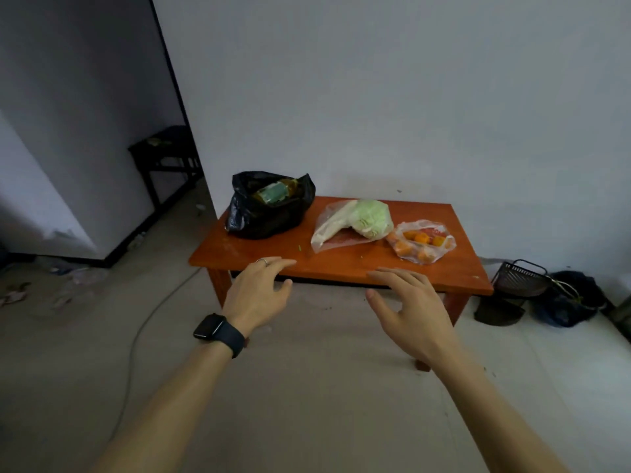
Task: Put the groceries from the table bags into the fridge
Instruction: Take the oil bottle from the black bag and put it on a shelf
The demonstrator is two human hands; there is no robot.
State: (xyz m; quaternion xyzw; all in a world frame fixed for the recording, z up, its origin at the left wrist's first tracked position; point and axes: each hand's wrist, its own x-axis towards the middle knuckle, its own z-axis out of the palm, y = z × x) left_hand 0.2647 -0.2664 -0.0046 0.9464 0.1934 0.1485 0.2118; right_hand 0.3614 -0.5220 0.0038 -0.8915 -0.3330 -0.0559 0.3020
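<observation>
Left hand [256, 291]: held nothing — fingers relaxed, above the table [259, 254] edge.
Right hand [411, 308]: likewise loose, held nothing.
Table: black bag [259, 216], cabbage [370, 216], oranges [421, 244] — each bagged.

No legible text is found. A green label [271, 192] inside the black bag [259, 220] is blurred; red print [431, 231] on the clear bag [440, 249] of orange pieces cannot be read.

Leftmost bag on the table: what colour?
Black, glossy plastic bag, its top open; clearest in the head view.
</observation>
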